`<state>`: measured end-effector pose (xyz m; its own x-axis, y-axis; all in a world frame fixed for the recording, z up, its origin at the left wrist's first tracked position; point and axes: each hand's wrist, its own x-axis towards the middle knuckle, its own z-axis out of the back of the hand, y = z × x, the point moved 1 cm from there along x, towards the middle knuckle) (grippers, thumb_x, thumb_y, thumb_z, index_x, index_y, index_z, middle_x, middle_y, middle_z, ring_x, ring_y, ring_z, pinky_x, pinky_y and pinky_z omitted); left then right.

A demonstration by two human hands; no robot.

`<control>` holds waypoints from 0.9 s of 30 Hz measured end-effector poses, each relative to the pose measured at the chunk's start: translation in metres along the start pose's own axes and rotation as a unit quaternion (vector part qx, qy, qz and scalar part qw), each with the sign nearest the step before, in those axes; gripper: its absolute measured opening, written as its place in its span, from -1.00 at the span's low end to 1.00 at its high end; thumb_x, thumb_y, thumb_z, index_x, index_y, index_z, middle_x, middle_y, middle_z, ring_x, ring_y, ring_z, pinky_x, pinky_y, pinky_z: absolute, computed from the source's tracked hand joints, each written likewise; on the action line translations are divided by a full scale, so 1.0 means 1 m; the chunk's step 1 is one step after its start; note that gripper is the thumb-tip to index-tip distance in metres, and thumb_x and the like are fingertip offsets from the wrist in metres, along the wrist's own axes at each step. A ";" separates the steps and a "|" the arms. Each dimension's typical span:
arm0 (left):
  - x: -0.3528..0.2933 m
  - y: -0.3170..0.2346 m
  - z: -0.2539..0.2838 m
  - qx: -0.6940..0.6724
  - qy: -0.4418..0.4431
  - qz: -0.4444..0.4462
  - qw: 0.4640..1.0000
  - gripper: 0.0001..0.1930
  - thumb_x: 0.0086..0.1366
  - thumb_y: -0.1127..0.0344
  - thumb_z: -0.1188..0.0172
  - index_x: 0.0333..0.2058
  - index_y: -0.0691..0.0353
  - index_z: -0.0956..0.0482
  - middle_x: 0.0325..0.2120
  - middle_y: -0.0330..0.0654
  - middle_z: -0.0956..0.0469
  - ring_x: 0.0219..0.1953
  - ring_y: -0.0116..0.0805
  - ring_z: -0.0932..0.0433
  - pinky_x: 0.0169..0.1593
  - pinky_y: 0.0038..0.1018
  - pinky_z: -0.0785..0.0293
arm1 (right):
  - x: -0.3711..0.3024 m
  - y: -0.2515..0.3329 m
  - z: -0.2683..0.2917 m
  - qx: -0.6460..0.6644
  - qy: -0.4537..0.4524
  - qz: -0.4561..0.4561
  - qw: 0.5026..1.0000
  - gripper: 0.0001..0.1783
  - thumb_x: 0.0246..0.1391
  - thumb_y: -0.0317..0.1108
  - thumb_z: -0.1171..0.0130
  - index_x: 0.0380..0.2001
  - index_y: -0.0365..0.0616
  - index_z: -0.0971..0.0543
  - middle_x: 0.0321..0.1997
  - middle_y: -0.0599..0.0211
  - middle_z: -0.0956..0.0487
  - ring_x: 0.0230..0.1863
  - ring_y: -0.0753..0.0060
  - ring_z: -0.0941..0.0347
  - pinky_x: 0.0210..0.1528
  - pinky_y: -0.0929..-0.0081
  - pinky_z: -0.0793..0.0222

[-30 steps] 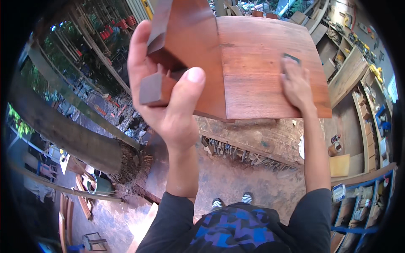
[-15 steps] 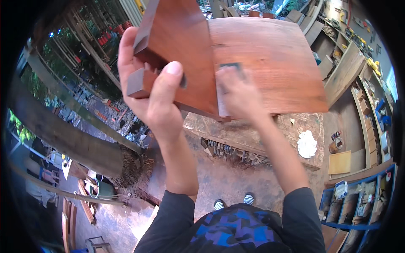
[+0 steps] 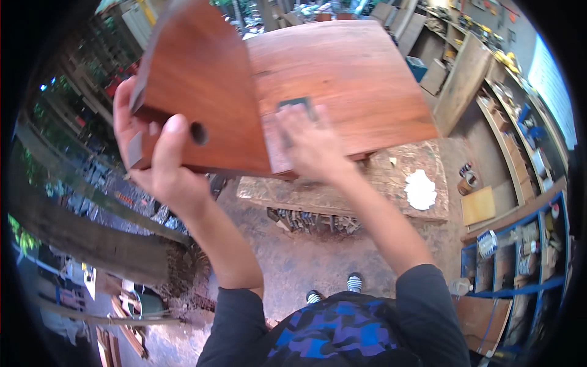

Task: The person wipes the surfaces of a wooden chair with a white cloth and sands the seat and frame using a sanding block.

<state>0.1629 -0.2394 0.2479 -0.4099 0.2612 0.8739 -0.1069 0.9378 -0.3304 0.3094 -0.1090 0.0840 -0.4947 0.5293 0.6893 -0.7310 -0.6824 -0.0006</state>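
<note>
A reddish-brown wooden piece fills the upper middle: an upright panel [image 3: 211,73] with a round hole and an edge notch meets a broad, slightly curved panel [image 3: 361,79] at an angle. My left hand [image 3: 174,174] is closed around the upright panel's outer edge at the notch, thumb near the hole and fingers mostly hidden behind. On the broad panel, close to the joint, my right hand [image 3: 312,147] presses a thin dark rectangular sheet [image 3: 295,103], which looks like sandpaper. That hand is smeared by motion, and its fingers cover much of the sheet.
Below the piece stands a worn workbench [image 3: 361,192] with a crumpled white wad [image 3: 420,191] on it and several tools along its front. Shelves with a blue frame [image 3: 544,284] line the right side. A thick post [image 3: 104,226] leans in from the left.
The wooden piece and both hands appear farther left in view, as the whole scene has shifted. My right hand has slid slightly along the broad panel with the dark sheet.
</note>
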 end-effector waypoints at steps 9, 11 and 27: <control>-0.007 -0.001 -0.010 0.036 0.019 0.018 0.999 -0.29 0.19 0.53 -0.08 0.36 0.49 -0.18 0.30 0.12 -0.39 0.37 -0.08 -0.34 0.43 -0.09 -0.23 | -0.107 -0.212 0.088 -0.115 0.009 -0.305 0.945 -0.38 0.42 -0.02 0.15 0.45 0.02 -0.24 0.59 0.20 -0.17 0.58 0.03 -0.07 0.56 -0.31 0.30; -0.006 -0.001 -0.007 0.046 0.004 0.011 0.999 -0.29 0.19 0.52 -0.08 0.35 0.47 -0.19 0.29 0.11 -0.40 0.36 -0.08 -0.36 0.42 -0.09 -0.24 | -0.066 -0.150 0.079 -0.092 0.048 -0.310 0.945 -0.36 0.42 -0.03 0.14 0.44 -0.07 -0.23 0.55 0.10 -0.21 0.57 -0.01 -0.08 0.56 -0.30 0.31; 0.004 0.011 -0.010 0.030 0.004 0.000 1.000 -0.34 0.21 0.55 -0.15 0.31 0.54 -0.26 0.22 0.09 -0.45 0.27 -0.14 -0.44 0.36 -0.25 -0.30 | -0.098 -0.102 0.067 -0.174 0.088 -0.216 0.957 -0.31 0.41 -0.01 0.15 0.50 -0.05 -0.16 0.60 0.18 -0.16 0.58 0.20 -0.09 0.56 -0.38 0.41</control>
<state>0.1697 -0.2260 0.2512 -0.4026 0.2624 0.8770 -0.1606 0.9229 -0.3499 0.4637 -0.1247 0.0649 -0.1599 0.8222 0.5462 -0.9823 -0.1875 -0.0053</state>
